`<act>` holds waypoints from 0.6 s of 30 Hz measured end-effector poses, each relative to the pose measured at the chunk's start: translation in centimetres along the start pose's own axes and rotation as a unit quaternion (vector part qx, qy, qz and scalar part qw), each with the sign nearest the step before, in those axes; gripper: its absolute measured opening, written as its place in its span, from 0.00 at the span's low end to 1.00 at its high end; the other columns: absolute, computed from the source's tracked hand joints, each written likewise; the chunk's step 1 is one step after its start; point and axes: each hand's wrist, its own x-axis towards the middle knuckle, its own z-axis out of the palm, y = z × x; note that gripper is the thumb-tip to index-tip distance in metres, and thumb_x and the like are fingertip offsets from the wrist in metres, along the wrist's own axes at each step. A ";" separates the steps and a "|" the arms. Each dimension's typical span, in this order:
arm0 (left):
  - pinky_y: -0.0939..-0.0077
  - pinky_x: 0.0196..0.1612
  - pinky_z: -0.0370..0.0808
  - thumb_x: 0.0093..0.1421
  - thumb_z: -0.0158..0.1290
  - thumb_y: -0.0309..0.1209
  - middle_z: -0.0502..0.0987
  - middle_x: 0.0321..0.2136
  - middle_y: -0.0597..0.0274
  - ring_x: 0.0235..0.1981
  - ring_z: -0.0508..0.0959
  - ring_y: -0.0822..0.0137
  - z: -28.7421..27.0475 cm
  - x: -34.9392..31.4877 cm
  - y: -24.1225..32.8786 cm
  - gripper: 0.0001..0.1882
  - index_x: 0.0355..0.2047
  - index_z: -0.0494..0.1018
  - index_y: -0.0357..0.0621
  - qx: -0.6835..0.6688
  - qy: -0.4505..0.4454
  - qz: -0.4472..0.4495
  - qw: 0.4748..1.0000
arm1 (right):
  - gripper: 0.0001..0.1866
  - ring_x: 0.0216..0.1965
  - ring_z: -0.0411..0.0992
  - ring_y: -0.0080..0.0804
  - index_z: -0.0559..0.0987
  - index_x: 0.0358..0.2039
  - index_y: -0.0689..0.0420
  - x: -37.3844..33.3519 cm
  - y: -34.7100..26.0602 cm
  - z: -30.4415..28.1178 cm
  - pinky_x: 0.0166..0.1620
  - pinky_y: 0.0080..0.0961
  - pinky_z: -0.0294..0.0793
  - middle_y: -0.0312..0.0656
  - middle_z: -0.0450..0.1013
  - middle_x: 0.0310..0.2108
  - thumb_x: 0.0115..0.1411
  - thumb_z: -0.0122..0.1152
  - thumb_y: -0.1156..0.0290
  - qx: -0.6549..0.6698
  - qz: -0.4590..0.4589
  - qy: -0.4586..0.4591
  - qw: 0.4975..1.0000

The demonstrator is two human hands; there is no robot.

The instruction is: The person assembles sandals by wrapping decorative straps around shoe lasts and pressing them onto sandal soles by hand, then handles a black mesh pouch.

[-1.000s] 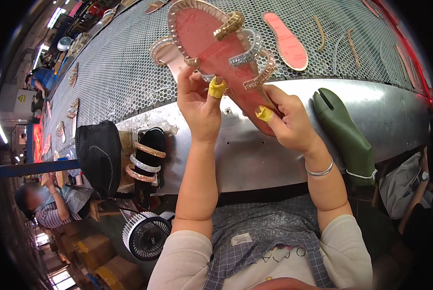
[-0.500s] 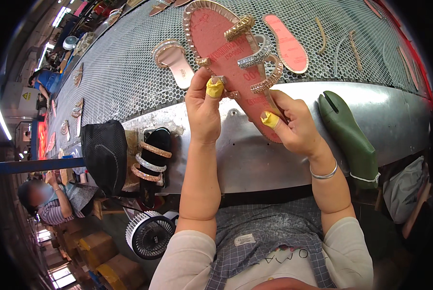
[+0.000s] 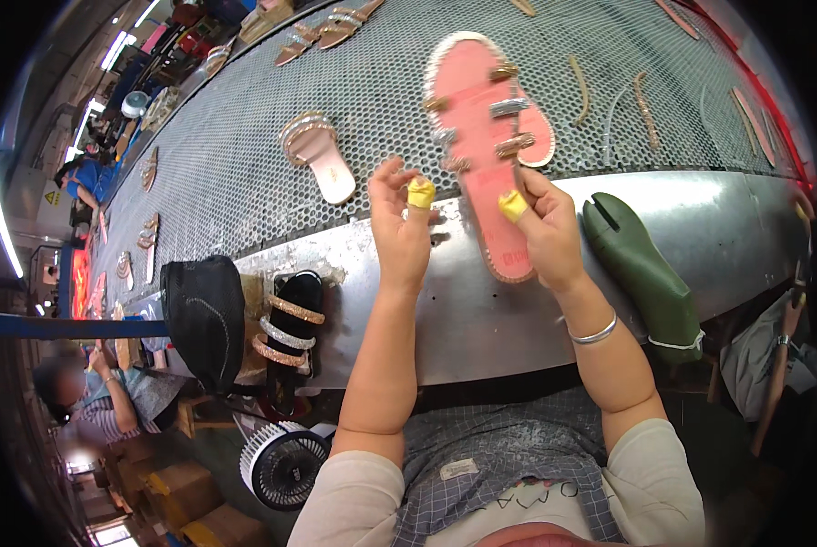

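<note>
A pink sandal insole (image 3: 490,196) is held upright by my right hand (image 3: 549,228), thumb on its face and fingers at its right edge. Short jewelled strap ends in gold and silver lie over both of its edges. Off the insole's left side, my left hand (image 3: 401,219) is empty with its fingers apart and partly curled. Both thumbs wear yellow wraps. Behind the held piece, a second pink insole (image 3: 541,137) partly shows on the mesh table (image 3: 381,109). A strapped sandal (image 3: 322,162) rests on the mesh to the left.
A green shoe last (image 3: 641,264) lies on the metal table edge at right. At left are a black sandal with glittery straps (image 3: 288,319) and a black mesh-covered object (image 3: 203,319). Below stands a fan (image 3: 285,465). Loose strips (image 3: 580,91) lie on the mesh; a co-worker (image 3: 107,401) sits far left.
My left hand has let go of the insole and drawn away to its left. The insole, still in my right hand, has turned more upright and moved lower.
</note>
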 end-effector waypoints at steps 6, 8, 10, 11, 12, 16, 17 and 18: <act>0.81 0.37 0.74 0.62 0.46 0.32 0.73 0.40 0.60 0.38 0.76 0.69 2.8 -3.8 -1.5 0.18 0.50 0.62 0.37 -0.008 -0.272 -0.075 0.959 | 0.17 0.41 0.68 0.19 0.65 0.52 0.63 0.8 1.8 -0.7 0.46 0.20 0.69 0.38 0.70 0.43 0.63 0.44 0.74 0.103 -0.022 0.060 0.993; 0.80 0.40 0.71 0.62 0.46 0.29 0.74 0.38 0.60 0.38 0.75 0.68 3.0 -3.6 -2.0 0.19 0.51 0.61 0.34 -0.026 -0.248 -0.100 0.963 | 0.21 0.49 0.63 0.24 0.61 0.56 0.63 0.8 2.2 -0.5 0.51 0.21 0.65 0.42 0.65 0.49 0.64 0.43 0.69 0.023 -0.021 0.046 0.998; 0.78 0.43 0.70 0.61 0.46 0.28 0.74 0.38 0.58 0.39 0.74 0.68 2.2 -2.1 -1.7 0.20 0.53 0.60 0.35 -0.034 -0.151 -0.118 0.981 | 0.27 0.49 0.64 0.25 0.58 0.59 0.59 0.9 2.6 -1.3 0.52 0.27 0.61 0.42 0.66 0.50 0.64 0.45 0.59 0.050 0.021 0.036 0.998; 0.74 0.45 0.70 0.60 0.46 0.28 0.74 0.39 0.55 0.39 0.75 0.65 1.1 -0.6 -1.6 0.21 0.54 0.60 0.35 0.106 -0.136 -0.087 0.981 | 0.27 0.47 0.64 0.24 0.59 0.59 0.57 1.1 2.4 -1.5 0.47 0.23 0.63 0.41 0.67 0.49 0.63 0.45 0.56 0.014 0.016 0.044 0.999; 0.70 0.46 0.70 0.60 0.47 0.28 0.74 0.39 0.51 0.39 0.75 0.62 0.4 1.3 -1.5 0.23 0.55 0.59 0.36 0.243 -0.117 -0.054 0.961 | 0.24 0.44 0.65 0.20 0.63 0.56 0.55 1.4 1.9 -1.7 0.42 0.18 0.63 0.37 0.70 0.46 0.63 0.46 0.58 0.002 0.026 0.046 0.999; 0.59 0.51 0.66 0.55 0.52 0.33 0.67 0.49 0.43 0.48 0.69 0.49 0.2 6.9 -3.4 0.30 0.57 0.59 0.40 0.676 -0.069 0.044 0.732 | 0.19 0.38 0.67 0.16 0.68 0.51 0.56 2.0 2.0 -2.4 0.38 0.16 0.64 0.33 0.73 0.41 0.62 0.48 0.60 -0.012 0.017 0.029 0.999; 0.55 0.53 0.62 0.53 0.54 0.36 0.64 0.53 0.41 0.53 0.65 0.46 0.8 7.4 -3.7 0.32 0.57 0.59 0.41 0.773 -0.078 0.064 0.626 | 0.18 0.37 0.67 0.15 0.69 0.49 0.56 2.0 1.8 -2.4 0.37 0.15 0.64 0.32 0.73 0.39 0.62 0.48 0.61 -0.001 0.016 0.026 1.000; 0.55 0.53 0.62 0.53 0.54 0.36 0.64 0.53 0.41 0.53 0.65 0.46 1.3 7.6 -4.1 0.32 0.57 0.59 0.41 0.773 -0.080 0.071 0.625 | 0.18 0.37 0.67 0.15 0.69 0.49 0.56 1.9 1.4 -2.5 0.37 0.15 0.64 0.32 0.73 0.39 0.62 0.48 0.61 0.000 0.011 0.030 0.999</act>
